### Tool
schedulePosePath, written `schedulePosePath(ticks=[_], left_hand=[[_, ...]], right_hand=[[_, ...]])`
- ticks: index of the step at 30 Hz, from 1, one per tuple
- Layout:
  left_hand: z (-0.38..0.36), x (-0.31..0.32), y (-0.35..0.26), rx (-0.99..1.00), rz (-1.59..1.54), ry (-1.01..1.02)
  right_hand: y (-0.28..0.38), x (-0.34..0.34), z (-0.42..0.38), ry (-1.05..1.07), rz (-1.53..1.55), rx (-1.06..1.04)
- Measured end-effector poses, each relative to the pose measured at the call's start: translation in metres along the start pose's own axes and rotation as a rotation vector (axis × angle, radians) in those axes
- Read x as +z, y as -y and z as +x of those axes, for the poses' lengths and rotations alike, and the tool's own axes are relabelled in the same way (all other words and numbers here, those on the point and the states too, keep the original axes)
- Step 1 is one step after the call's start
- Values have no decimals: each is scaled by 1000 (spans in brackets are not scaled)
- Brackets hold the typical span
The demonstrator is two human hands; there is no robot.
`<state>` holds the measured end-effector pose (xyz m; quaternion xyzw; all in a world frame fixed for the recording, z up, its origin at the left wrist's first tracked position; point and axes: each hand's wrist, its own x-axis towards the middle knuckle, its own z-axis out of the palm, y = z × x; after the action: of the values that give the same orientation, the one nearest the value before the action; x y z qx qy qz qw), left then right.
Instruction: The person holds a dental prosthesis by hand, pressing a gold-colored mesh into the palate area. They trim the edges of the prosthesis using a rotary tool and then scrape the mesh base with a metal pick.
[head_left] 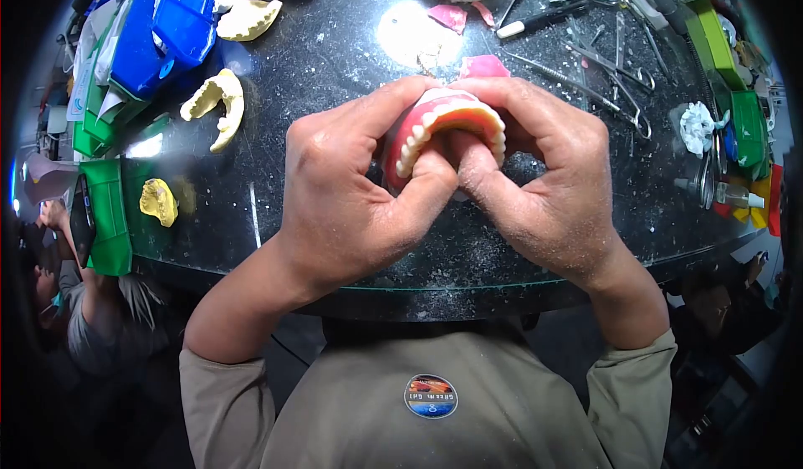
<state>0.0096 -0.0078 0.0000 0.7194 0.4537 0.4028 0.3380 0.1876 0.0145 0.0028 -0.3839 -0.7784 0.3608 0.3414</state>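
Observation:
A pink denture model with a curved row of white teeth (407, 146) is held up over the dark tabletop, in the middle of the view. My left hand (355, 176) grips its left side, with the thumb inside the arch and the fingers behind it. From the right, my right hand (544, 172) holds it the same way, its thumb close beside the other thumb. White dust covers parts of both hands. The fingertips behind the model are hidden. A pink wax piece (483, 67) lies on the table just beyond the hands.
Yellowish casts (224, 105) and a small yellow piece (158, 202) lie at left, near blue bins (188, 17) and a green bin (107, 218). Scissors and metal tools (617, 71) lie at right. Other people are at both edges.

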Motion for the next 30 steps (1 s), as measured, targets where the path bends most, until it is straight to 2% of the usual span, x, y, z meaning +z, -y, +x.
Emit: schedulePosePath(ticks=[5, 16, 22, 25, 28, 30], left_hand=[[2, -2, 1, 119, 96, -18], [-2, -2, -1, 153, 151, -53], [-2, -3, -1, 150, 112, -19], [-1, -2, -2, 45, 30, -12], [2, 7, -1, -141, -324, -108], [2, 10, -3, -215, -409, -106]], right_hand=[[-1, -2, 0, -9, -48, -58], [-3, 6, -6, -117, -103, -199], [2, 4, -8, -69, -98, -120], [5, 0, -4, -36, -120, -84], [4, 0, 1, -21, 31, 72], [4, 1, 0, -18, 138, 143]])
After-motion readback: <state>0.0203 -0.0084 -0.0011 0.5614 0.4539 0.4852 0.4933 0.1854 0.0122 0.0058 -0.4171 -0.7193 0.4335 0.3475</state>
